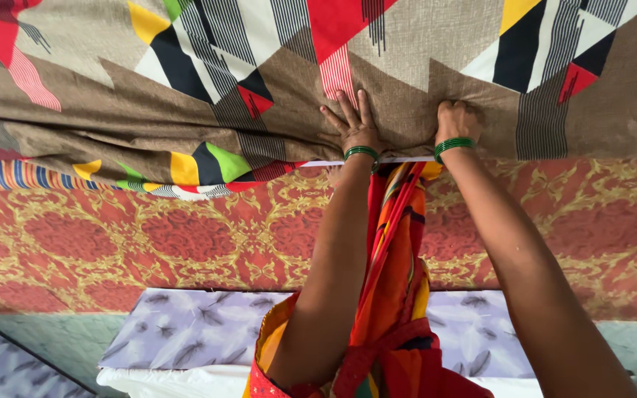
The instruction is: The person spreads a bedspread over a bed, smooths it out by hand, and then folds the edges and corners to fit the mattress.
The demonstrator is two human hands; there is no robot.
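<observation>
Left hand (354,125), fingers spread flat, presses the patterned bedsheet (186,81) filling the upper frame; right hand (457,121), fingers curled, grips its hem at upper centre above the red mattress (149,236).

Left hand (353,125) flat, fingers spread; right hand (456,120) apparently fisted.

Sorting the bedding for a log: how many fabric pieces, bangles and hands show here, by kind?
Patterned cloths: 3, namely brown geometric sheet, red floral cover, grey leaf-print cloth
Green bangles: 2, namely left, right
Hands: 2, namely left hand, right hand
Total: 7
</observation>
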